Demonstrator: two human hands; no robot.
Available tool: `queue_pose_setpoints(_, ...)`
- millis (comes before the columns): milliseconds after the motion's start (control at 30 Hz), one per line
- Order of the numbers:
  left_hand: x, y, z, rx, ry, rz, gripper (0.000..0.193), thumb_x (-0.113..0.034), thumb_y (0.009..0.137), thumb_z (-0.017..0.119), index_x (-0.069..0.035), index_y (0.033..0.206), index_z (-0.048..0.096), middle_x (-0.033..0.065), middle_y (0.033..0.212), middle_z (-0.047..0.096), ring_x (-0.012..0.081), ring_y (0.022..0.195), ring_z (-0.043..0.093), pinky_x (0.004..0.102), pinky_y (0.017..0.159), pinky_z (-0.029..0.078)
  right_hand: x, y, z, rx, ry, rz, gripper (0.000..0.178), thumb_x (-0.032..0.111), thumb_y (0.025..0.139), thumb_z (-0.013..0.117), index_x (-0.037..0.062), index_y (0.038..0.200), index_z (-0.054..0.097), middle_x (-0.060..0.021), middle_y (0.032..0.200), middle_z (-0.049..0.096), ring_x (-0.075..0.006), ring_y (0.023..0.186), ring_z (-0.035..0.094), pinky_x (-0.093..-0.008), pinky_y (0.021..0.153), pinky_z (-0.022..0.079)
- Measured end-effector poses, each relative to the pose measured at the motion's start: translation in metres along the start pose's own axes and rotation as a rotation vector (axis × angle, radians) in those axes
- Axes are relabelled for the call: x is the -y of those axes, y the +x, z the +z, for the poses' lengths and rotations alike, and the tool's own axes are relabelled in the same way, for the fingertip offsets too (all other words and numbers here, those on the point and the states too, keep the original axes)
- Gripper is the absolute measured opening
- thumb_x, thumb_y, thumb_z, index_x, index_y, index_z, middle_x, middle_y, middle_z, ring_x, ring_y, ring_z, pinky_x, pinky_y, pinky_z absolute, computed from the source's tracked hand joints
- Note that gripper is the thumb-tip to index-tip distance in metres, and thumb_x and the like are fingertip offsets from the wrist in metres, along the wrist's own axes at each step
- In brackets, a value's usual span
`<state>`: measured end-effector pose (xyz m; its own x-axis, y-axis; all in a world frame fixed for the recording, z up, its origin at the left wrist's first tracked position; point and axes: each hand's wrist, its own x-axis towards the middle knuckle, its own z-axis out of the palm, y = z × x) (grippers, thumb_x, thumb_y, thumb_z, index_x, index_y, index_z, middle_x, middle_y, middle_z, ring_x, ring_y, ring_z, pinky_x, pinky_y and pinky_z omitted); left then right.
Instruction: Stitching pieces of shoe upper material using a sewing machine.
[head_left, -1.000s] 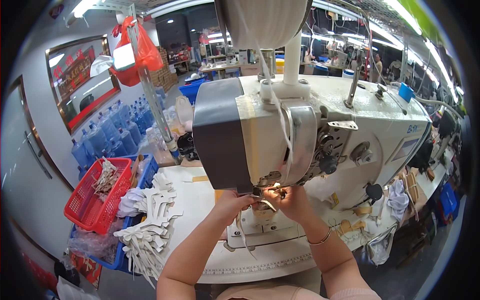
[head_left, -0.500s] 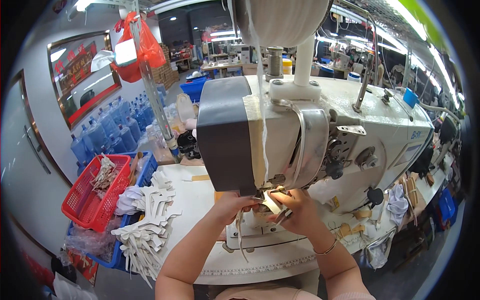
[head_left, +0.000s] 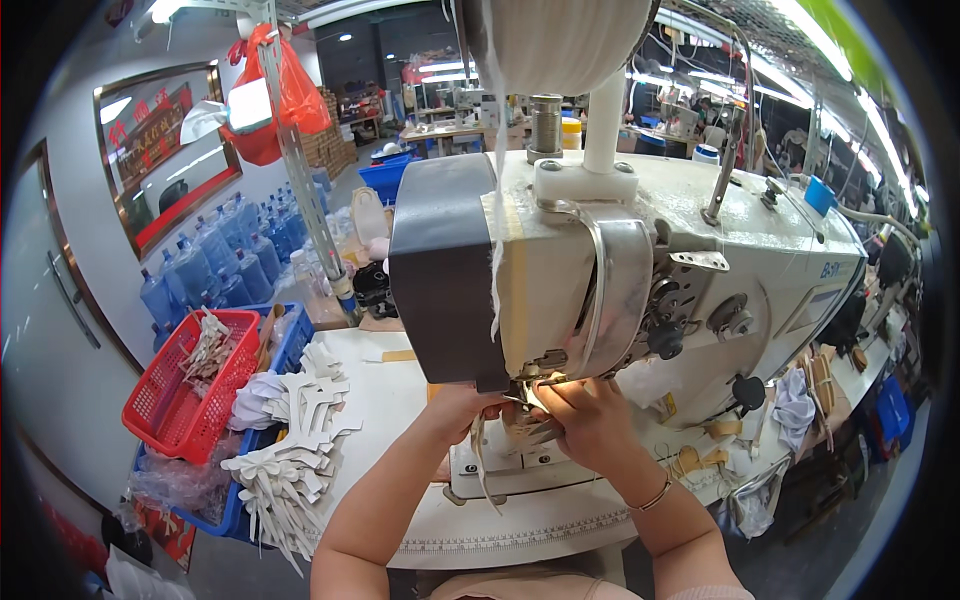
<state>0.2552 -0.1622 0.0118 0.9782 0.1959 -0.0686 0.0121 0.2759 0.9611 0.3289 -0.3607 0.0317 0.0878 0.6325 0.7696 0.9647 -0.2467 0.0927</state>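
Observation:
A large white sewing machine (head_left: 560, 250) with a dark grey end cover stands before me. Just left of its lit needle area, my left hand (head_left: 463, 410) is closed, thumb and fingers pinching a pale strip of material (head_left: 481, 460). The strip's free end dangles over the front of the machine bed. My right hand (head_left: 592, 422) is bent close on the right side of the needle, its fingers closed around the work there. A grey metal piece (head_left: 547, 432) shows beneath those fingers; its kind is unclear. My fingers and the machine head hide most of the work.
Cut white pieces (head_left: 295, 440) are heaped at the table's left, beside a red basket (head_left: 190, 385) over a blue crate (head_left: 235, 510). Scraps and a white cloth (head_left: 793, 405) lie at the right. A big white thread cone (head_left: 560, 45) overhangs the machine.
My right hand has shifted slightly left toward the needle, covering more of the pale work. The white thread hanging from the cone has swung left. My left hand has barely moved.

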Motion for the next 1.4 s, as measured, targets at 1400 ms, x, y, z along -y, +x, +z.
queue_pose_setpoints(1400, 0.016, -0.03, 0.02, -0.243, 0.861, 1.124, 0.021, 0.002, 0.071, 0.063, -0.004, 0.09, 0.066, 0.0084, 0.082, 0.062, 0.0266, 0.08, 0.06, 0.0331, 0.07, 0.05, -0.067, -0.032, 0.011, -0.007, 0.308, 0.332, 0.012, -0.002, 0.065, 0.06, 0.0044, 0.075, 0.062, -0.0114, 0.073, 0.062, -0.0238, 0.067, 0.056, -0.0363, 0.059, 0.044)
